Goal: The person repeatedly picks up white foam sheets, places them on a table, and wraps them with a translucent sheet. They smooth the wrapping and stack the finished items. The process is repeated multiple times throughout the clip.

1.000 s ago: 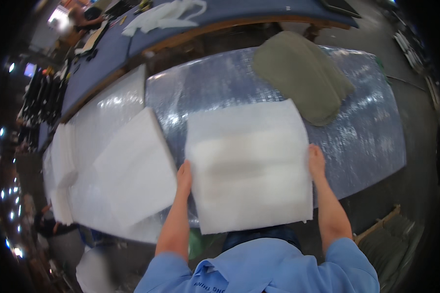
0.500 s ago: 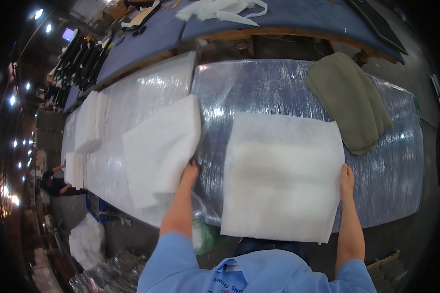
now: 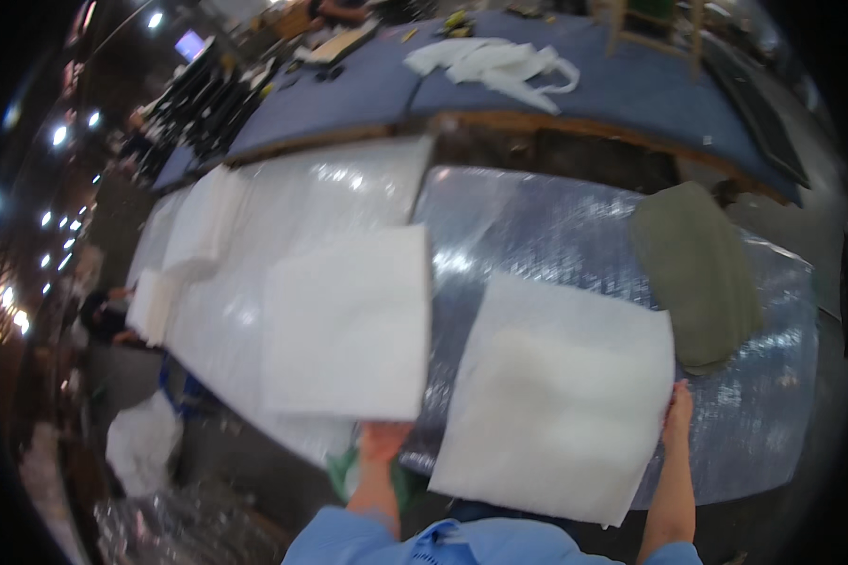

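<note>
A square white padding sheet (image 3: 349, 325) lies on the left, over the edge of a pale wrapped surface. My left hand (image 3: 383, 439) is at its near edge, blurred, with the fingers hidden by the sheet. A second white padding sheet (image 3: 556, 405), slightly turned, lies in front of me on the plastic-wrapped table. At its right edge my right hand (image 3: 676, 411) is closed on the border. A folded olive-green cloth (image 3: 695, 278) rests just beyond that hand, on the far right of the table.
Stacks of white padding (image 3: 198, 221) stand at the far left, with a person (image 3: 104, 317) beside them. Behind is a blue worktable (image 3: 349, 94) with white fabric scraps (image 3: 485, 66). A white bag (image 3: 146, 443) and clear plastic wrap (image 3: 174, 527) lie on the floor at left.
The left padding sheet has turned squarer. My left hand has gone from its right side to its near edge. The right sheet has tilted a little. The whole view has shifted.
</note>
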Available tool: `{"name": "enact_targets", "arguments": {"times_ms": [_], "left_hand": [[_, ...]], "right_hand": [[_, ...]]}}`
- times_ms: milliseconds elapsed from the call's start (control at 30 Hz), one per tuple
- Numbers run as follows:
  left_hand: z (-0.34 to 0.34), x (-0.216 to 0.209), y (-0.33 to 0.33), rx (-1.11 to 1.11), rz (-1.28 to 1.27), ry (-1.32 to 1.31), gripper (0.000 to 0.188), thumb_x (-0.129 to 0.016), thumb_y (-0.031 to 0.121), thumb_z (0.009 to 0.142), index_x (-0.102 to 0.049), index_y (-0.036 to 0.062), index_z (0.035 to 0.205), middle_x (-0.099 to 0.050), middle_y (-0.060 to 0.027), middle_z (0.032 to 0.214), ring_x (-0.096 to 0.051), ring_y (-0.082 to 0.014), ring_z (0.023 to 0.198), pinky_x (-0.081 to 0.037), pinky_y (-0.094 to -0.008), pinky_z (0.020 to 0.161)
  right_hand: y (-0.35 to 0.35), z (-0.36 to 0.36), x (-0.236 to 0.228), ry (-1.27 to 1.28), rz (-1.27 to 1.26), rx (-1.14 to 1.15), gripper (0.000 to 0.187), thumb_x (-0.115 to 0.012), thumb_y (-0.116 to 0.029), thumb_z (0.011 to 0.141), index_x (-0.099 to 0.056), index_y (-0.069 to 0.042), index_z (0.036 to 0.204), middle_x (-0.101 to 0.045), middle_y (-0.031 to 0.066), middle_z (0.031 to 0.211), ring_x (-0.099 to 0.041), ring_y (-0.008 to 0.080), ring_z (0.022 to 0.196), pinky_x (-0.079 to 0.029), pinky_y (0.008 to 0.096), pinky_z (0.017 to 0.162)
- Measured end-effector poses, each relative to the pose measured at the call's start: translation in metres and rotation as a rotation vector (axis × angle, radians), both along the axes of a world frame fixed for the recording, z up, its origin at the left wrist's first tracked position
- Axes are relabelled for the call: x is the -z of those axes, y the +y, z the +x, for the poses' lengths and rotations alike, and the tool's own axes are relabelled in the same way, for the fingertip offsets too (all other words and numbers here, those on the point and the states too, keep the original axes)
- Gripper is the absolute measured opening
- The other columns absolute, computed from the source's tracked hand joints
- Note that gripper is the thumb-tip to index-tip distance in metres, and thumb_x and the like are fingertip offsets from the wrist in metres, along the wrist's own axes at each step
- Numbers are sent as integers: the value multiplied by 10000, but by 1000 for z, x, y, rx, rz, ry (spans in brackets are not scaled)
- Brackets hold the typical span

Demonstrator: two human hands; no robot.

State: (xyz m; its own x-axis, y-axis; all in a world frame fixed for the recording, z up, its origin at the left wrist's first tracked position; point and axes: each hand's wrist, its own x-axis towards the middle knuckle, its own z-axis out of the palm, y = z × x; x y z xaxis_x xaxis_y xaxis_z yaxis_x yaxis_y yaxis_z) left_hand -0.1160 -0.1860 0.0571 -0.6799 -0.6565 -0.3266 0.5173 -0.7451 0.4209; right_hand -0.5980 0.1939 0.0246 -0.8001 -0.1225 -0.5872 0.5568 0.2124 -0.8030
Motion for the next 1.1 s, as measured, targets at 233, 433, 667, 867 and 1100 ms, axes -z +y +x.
{"name": "enact_targets", "arguments": {"times_ms": [233, 433, 667, 867, 1100], "left_hand": [[11, -17, -82, -492, 112, -364, 725, -551, 557, 987, -433, 83, 1522, -502, -133, 1529, -490, -372, 1374, -394, -590, 1147], [6, -34, -159, -580, -356, -735, 531, -564, 107, 947, -469, -22, 1453, -560, -175, 1429, -561, -329, 1284, -465, -493, 1102], [47, -119, -208, -578, -473, -1659, 631, -671, 107, 920, -420, -43, 1479, -570, -206, 1427, -587, -352, 1270, -516, -468, 1036], [0, -76, -171, -892, -1616, -2064, 589, -662, 161, 980, -429, 74, 1514, -662, -162, 1267, -642, -321, 1165, -546, -425, 959], [-193, 22, -58, 313, -506, -1061, 522, -628, 417, 1014, -571, 33, 1363, -693, -125, 1078, -655, -188, 845, -537, -348, 711]], "right_hand": [[-18, -34, 2, 43, 72, -14, 471, -531, -547, 1045, -682, -104, 991, -542, -58, 729, -452, 71, 602, -362, 264, 530], [-14, -38, -10, 34, 112, -54, 504, -492, -559, 1058, -671, -88, 1079, -596, -33, 801, -524, 89, 676, -431, 284, 591], [-15, -25, -16, -5, 181, -41, 515, -474, -573, 1057, -676, -100, 1073, -585, -41, 727, -480, 81, 536, -359, 282, 465], [-14, -28, 3, 23, 49, -38, 545, -538, -558, 1035, -701, -43, 1111, -682, 33, 926, -603, 141, 788, -471, 320, 685], [-3, -52, 10, 183, 273, -53, 560, -667, -555, 952, -728, 0, 993, -723, 77, 965, -627, 198, 832, -502, 386, 765]]}}
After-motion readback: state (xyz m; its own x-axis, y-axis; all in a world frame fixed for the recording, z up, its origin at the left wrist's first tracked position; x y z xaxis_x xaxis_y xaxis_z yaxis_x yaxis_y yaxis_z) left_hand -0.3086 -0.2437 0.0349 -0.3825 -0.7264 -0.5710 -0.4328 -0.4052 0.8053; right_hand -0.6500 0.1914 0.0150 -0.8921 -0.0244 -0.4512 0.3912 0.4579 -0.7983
